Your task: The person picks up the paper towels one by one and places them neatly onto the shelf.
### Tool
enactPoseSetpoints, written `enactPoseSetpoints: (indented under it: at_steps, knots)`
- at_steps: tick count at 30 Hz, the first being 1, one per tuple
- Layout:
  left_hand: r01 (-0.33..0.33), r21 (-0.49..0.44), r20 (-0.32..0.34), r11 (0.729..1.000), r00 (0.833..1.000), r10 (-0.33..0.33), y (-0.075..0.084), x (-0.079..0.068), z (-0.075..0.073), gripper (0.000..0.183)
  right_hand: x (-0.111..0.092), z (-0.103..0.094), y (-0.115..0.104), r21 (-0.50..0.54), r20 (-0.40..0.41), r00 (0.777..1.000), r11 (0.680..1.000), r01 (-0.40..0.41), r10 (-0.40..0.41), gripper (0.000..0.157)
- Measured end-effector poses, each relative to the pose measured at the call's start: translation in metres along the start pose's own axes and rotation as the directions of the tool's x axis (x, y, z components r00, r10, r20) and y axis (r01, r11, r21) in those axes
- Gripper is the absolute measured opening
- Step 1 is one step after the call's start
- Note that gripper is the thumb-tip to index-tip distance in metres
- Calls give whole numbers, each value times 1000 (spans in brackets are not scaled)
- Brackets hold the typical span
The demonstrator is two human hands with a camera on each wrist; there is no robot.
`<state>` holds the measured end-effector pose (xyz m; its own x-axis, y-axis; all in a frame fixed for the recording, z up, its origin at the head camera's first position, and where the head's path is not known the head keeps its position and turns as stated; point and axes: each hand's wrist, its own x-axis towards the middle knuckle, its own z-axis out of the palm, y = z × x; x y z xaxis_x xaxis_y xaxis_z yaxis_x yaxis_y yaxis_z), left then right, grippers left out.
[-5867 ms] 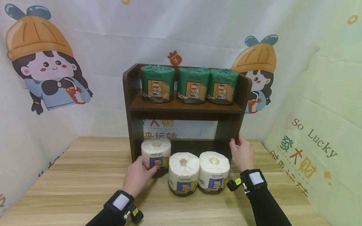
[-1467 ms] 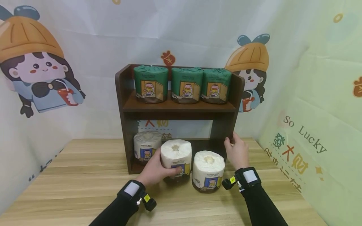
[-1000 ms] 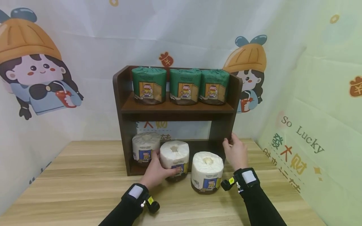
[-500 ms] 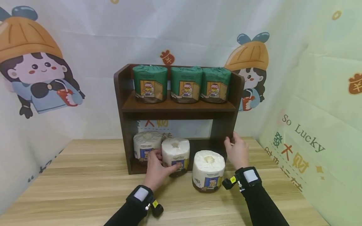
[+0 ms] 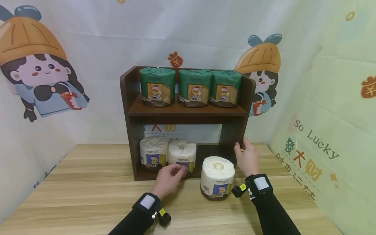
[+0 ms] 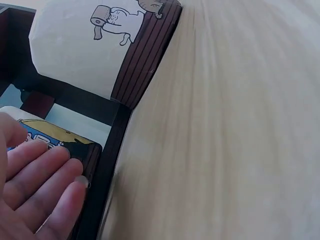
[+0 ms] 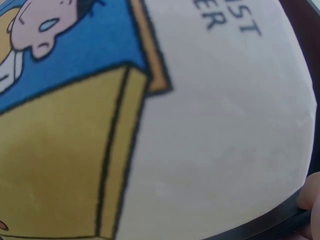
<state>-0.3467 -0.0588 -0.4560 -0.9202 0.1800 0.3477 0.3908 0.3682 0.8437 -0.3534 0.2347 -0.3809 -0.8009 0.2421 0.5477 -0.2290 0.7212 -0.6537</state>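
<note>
My left hand (image 5: 168,180) is at the front of a white-wrapped toilet roll (image 5: 182,151), its fingertips close against the printed lower part. In the left wrist view the fingers (image 6: 45,175) lie side by side, not wrapped round the roll. That roll stands upright in the lower compartment of a dark brown shelf (image 5: 188,119), beside another white toilet roll (image 5: 154,150) at the left wall. My right hand (image 5: 247,159) holds the front edge of the shelf's right side panel between thumb and fingers. A third white toilet roll (image 5: 217,179) stands on the table in front of the shelf, left of this hand.
Three green-wrapped toilet rolls (image 5: 157,88) stand in a row on the upper shelf board. The shelf rests on a light wood table (image 5: 97,182). A printed cloth (image 5: 111,81) hangs behind and at both sides.
Since the earliest frame, two white rolls have moved from the shelf's front into its lower compartment. Lately my left hand slid the second one back and let go. My right hand stayed on the shelf.
</note>
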Motion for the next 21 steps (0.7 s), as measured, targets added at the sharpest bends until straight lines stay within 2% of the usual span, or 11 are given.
enactPoseSetpoints:
  at_steps: [3, 10, 21]
  knots:
    - [-16, 10, 40, 1000, 999, 15, -1, 0, 1, 18, 0, -1, 0, 3, 0, 1000, 1000, -1, 1, 27]
    - [-71, -26, 155, 997, 985, 74, -7, 0, 3, 44, 0, -1, -1, 0, -1, 1000, 1000, -1, 1, 26]
    - [-68, 27, 173, 997, 983, 62, -6, -1, 3, 55, 0, -1, 0, 0, 0, 1000, 1000, -4, 4, 27]
